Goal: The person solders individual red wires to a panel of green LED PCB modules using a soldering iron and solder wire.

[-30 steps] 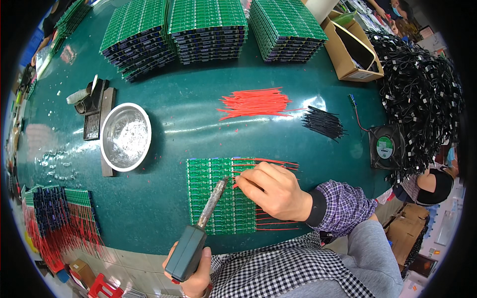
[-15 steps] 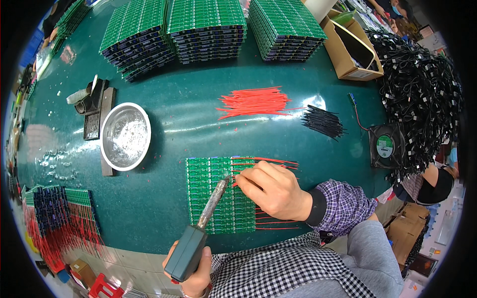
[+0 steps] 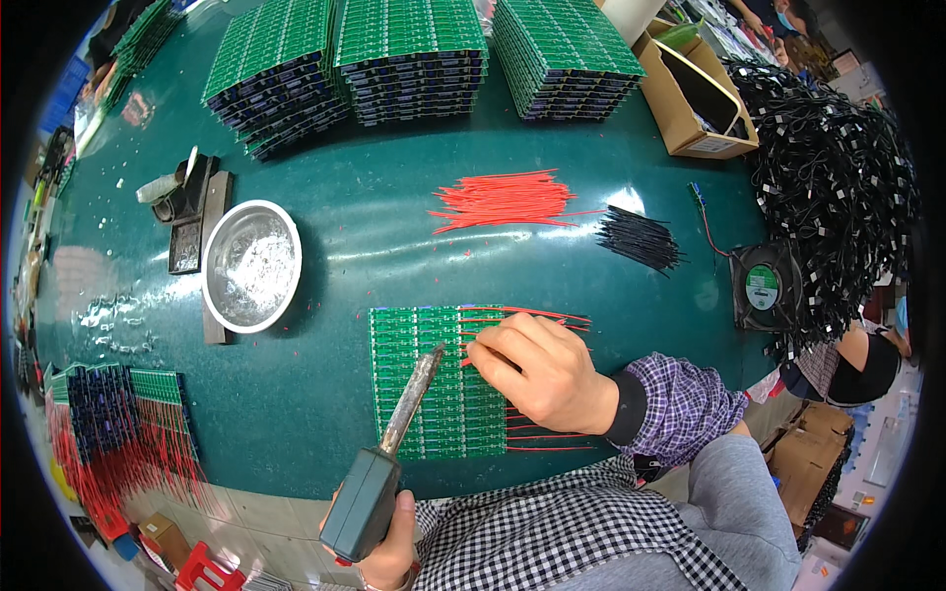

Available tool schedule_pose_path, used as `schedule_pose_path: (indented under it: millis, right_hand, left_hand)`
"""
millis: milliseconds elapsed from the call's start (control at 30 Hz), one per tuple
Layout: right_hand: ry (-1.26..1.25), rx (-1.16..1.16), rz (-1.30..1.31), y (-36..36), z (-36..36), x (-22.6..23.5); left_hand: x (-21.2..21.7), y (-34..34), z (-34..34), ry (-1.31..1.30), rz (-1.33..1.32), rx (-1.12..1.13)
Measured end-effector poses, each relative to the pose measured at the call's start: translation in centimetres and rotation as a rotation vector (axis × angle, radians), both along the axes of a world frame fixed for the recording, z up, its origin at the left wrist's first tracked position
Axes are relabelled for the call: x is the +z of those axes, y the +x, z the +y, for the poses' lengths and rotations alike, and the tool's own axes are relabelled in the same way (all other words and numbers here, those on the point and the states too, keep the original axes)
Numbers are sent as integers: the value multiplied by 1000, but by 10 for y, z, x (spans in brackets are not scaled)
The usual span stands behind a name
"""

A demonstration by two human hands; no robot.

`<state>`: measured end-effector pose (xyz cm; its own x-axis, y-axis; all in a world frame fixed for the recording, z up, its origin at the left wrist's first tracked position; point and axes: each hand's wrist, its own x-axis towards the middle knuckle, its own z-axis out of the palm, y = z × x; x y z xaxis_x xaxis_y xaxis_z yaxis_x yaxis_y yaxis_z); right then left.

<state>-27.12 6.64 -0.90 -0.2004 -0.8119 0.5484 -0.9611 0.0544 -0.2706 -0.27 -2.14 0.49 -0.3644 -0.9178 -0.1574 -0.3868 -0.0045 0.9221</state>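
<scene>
A green circuit board panel [image 3: 394, 394] lies flat on the table in front of me, with red wires [image 3: 547, 450] sticking out past its right edge. My left hand [image 3: 394, 542] is wrapped round the dark green handle of a soldering iron [image 3: 409, 409]. The iron slants up over the panel, its tip just left of my right fingertips. Over the panel's right part, my right hand [image 3: 542, 369] is closed in a pinch, a bit of red wire showing at the fingertips. That hand covers part of the panel and several wires.
Beyond the panel lie loose red wires [image 3: 503, 200] and black wires [image 3: 639, 239]. To the left stands a white-rimmed metal bowl [image 3: 293, 266] beside a dark stand [image 3: 184, 246]. Stacked panels [image 3: 414, 79] line the back. A fan [image 3: 764, 286] and heaped black cables [image 3: 833, 197] are at right.
The soldering iron has shifted slightly left, its tip drawing away from my right fingertips. My right hand keeps its pinch in nearly the same place. The whole view has tilted a little.
</scene>
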Motion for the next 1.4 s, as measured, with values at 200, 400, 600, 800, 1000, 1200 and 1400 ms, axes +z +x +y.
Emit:
schedule_pose_path:
  millis: [200,400,600,800,1000,1200,1400]
  right_hand:
    - [-8,10,-9,4,4,3]
    - [14,11,-20,5,5,-1]
    - [34,19,-26,5,4,-1]
    - [27,7,1,5,3,-2]
    - [29,7,19,6,2,0]
    - [33,0,16,7,3,0]
    - [38,-2,15,7,2,1]
  left_hand:
    - [0,1,2,23,-8,10]
    - [4,2,3,15,-76,-22]
    - [12,-6,-5,-3,-86,-180]
    - [15,-10,-7,3,-124,-198]
    - [10,-7,-7,-20,-83,-208]
    - [-2,9,7,45,-14,53]
    - [3,4,-2,-65,4,-162]
